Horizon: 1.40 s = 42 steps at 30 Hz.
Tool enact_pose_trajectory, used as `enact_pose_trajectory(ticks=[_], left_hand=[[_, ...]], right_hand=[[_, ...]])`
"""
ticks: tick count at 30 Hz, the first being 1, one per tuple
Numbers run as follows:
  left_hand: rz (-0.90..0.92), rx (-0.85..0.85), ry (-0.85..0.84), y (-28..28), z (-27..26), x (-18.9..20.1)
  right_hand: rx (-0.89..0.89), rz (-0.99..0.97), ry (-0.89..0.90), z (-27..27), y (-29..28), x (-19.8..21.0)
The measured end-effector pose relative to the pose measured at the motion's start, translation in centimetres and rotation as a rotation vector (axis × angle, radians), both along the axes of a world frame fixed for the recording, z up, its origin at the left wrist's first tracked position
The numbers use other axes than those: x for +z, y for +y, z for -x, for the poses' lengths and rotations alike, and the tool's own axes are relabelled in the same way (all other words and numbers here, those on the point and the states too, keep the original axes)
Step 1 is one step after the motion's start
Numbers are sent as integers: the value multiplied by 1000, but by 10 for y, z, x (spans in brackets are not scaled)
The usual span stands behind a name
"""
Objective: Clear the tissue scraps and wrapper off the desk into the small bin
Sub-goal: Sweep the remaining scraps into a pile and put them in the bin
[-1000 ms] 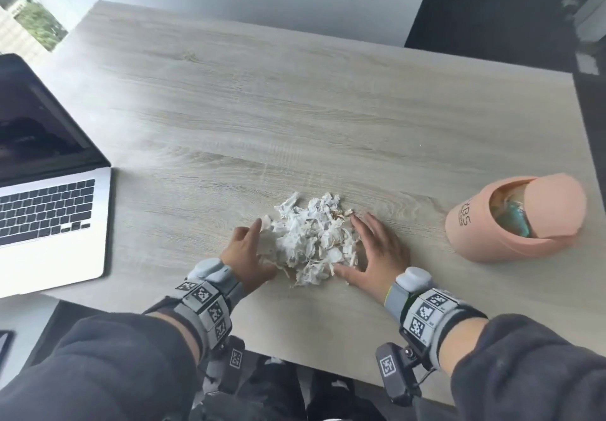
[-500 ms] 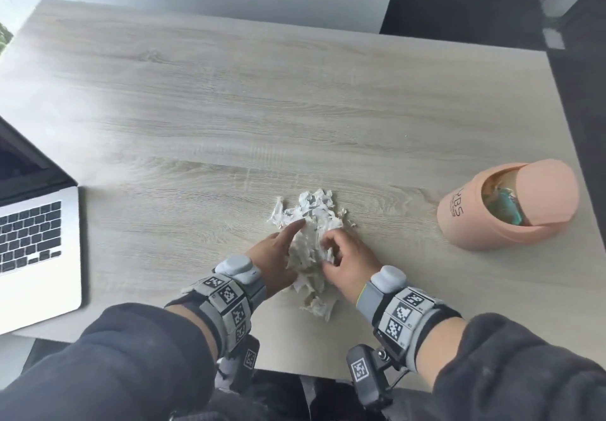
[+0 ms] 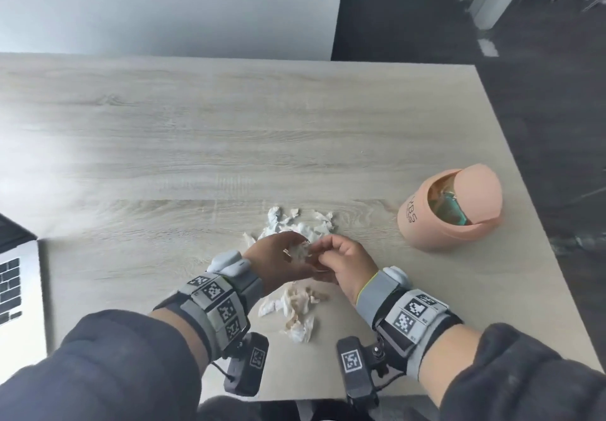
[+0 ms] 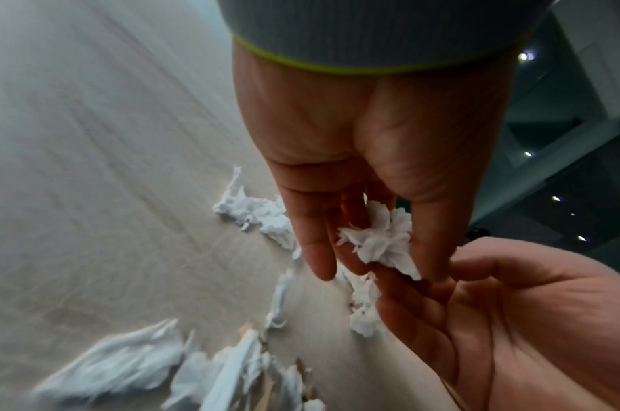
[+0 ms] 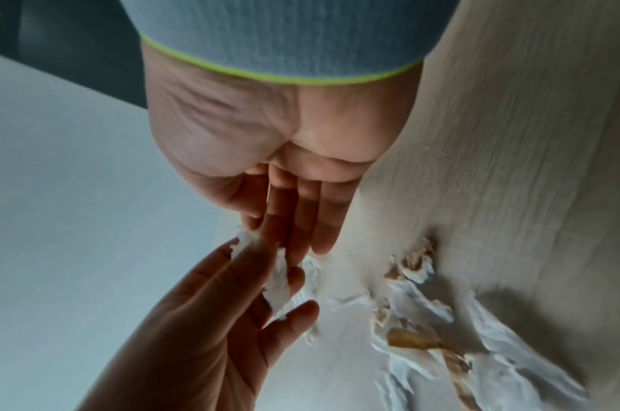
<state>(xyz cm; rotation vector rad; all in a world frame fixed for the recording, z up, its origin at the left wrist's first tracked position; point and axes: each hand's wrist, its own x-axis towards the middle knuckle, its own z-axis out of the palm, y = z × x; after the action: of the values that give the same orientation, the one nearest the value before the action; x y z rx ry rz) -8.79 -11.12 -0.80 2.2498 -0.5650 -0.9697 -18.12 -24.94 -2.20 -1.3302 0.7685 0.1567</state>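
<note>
Tissue wad (image 3: 296, 253) sits in our left hand (image 3: 278, 264), fingers curled round it, lifted just off the table (image 3: 196, 145). Right hand (image 3: 344, 264) touches the left at the fingertips, its fingers (image 5: 301, 217) bent in toward the wad; whether it pinches a scrap or only presses one in, we cannot tell. Left wrist view confirms the wad between thumb and fingers (image 4: 380, 242).

Progress: early, we reckon. Only this one handful is up. Far scraps (image 3: 295, 223) lie on the table just beyond the hands, near scraps (image 3: 296, 309) below them, some tan-stained.

Small bin (image 3: 451, 212) stands well to the right, swing lid tipped, something teal inside; could be the wrapper, we cannot confirm.

Left to do: carry the wad to the bin, then gather both scrap patches.
</note>
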Motion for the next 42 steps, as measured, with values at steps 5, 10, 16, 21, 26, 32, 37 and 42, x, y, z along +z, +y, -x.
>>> enact_pose_trajectory(ticks=[5,10,16,21,26,32,37,42], left_hand=[[1,-3,-1,-19,-4,16],[24,40,-44,-42,-14,35],[108,73,-112,-94,-10,63],[207,89,-138,-146,10,79],[330,122,-127,-182,23,77],[322,72,-117,-224,41,62],[97,-151,-280,-236,50,46],[-52,-514,-428,-239,55,41]], right_hand=[[-33,-38,-83,16,-27,27],[-45,330,-116,35,-64,46],[-77,783,-468,52,-119,100],[-240,1231,-391,67,-177,108],[-205,1021,-120,80,-196,85],[-180,905,-183,91,-206,67],[-171,883,-232,96,-213,57],[-171,863,-236,96,-218,49]])
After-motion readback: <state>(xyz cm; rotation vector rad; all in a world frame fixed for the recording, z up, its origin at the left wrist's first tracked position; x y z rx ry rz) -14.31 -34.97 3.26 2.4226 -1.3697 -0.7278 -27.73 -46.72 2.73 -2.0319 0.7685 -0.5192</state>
